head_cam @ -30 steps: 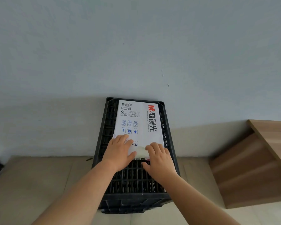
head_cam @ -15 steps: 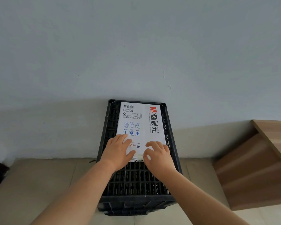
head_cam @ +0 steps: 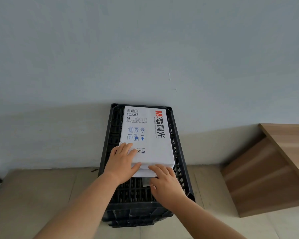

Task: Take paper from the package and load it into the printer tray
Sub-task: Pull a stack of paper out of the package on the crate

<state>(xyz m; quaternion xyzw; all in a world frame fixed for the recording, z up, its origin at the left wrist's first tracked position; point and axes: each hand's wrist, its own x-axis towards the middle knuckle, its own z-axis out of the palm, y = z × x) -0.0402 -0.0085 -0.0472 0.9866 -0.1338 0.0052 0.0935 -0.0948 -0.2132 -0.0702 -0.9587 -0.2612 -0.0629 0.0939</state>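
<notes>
A: Since the white paper-wrapped ream package with the red logo (head_cam: pixel 146 135) lies only loosely on the black slotted plastic crate (head_cam: pixel 180 171), what worries you most here?

B: A pull that drags the whole package instead of the sheets. The left hand (head_cam: pixel 122 163) rests flat on the package's near left corner, fingers spread over the wrapper and thumb along the near edge, pressing rather than gripping. If that pressure eases, I'd expect the package to slide toward the person.

A: And the right hand (head_cam: pixel 164 181)?

B: It sits at the open near end, fingers lying on the white stack of sheets (head_cam: pixel 145 173) that pokes out under the wrapper's lip. I cannot tell whether the thumb is tucked under the stack, so whether it pinches or merely touches is unclear.

A: So where is the paper relative to that hand?

B: Directly under its fingertips and just beyond them, running away from the person inside the wrapper. Only a thin strip is exposed, between the two hands.

A: Other risks?

B: Too few sheets could buckle or fan out; too many could jam at the wrapper's mouth and tear it. A small grey flap (head_cam: pixel 146 181) just left of the right hand may catch as well. No printer tray is in view.
</notes>
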